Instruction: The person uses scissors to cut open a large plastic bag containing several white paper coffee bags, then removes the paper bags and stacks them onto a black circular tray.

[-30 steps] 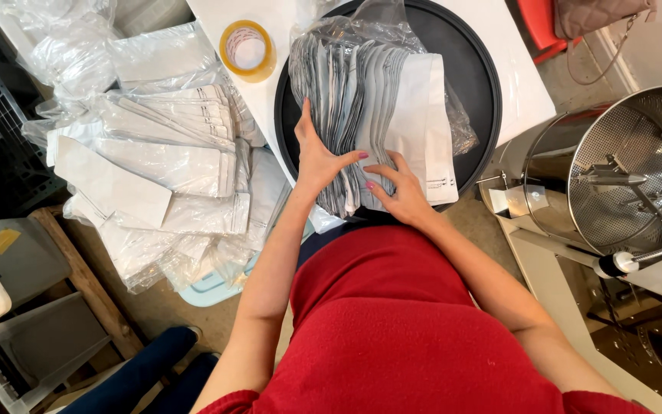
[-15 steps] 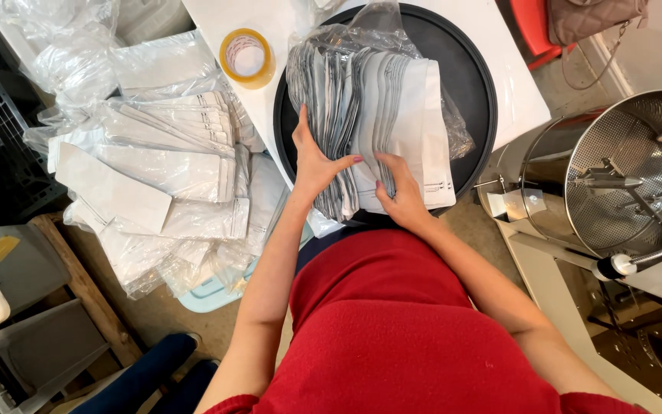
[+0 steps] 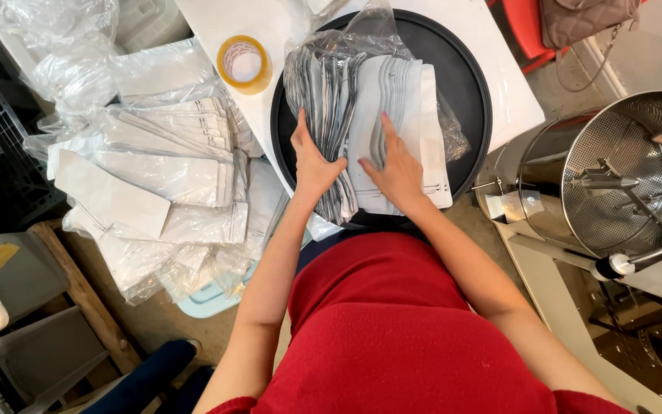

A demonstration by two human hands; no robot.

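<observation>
2 bare hands work on a fanned stack of flat white and grey pouches (image 3: 369, 130) in the head view, the only view given. The stack lies on a round black tray (image 3: 469, 92), which sits on a white table (image 3: 515, 100), and a loose clear plastic wrap (image 3: 369, 31) is bunched behind and around the far end of the stack.

The left hand (image 3: 312, 165) is partly open, fingers pointing away from the person and the thumb spread toward the right; it presses against the left, grey edge of the stack, and whether the fingers curl under any pouch cannot be told. The right hand (image 3: 396, 172) lies flat and open, palm down on the white face of the topmost pouches, fingers spread, gripping nothing. The 2 hands sit just beside each other, thumbs nearly meeting at the near end of the stack.

A roll of yellowish tape (image 3: 244, 63) rests on the table just left of the tray. Further left, a heap of similar pouches in clear bags (image 3: 155, 169) spreads over a lower surface. A perforated steel drum (image 3: 622, 176) stands to the right, well apart from the tray, and a brown handbag (image 3: 584, 17) lies at the top edge. The person's red top (image 3: 392, 330) fills the lower middle of the view.
</observation>
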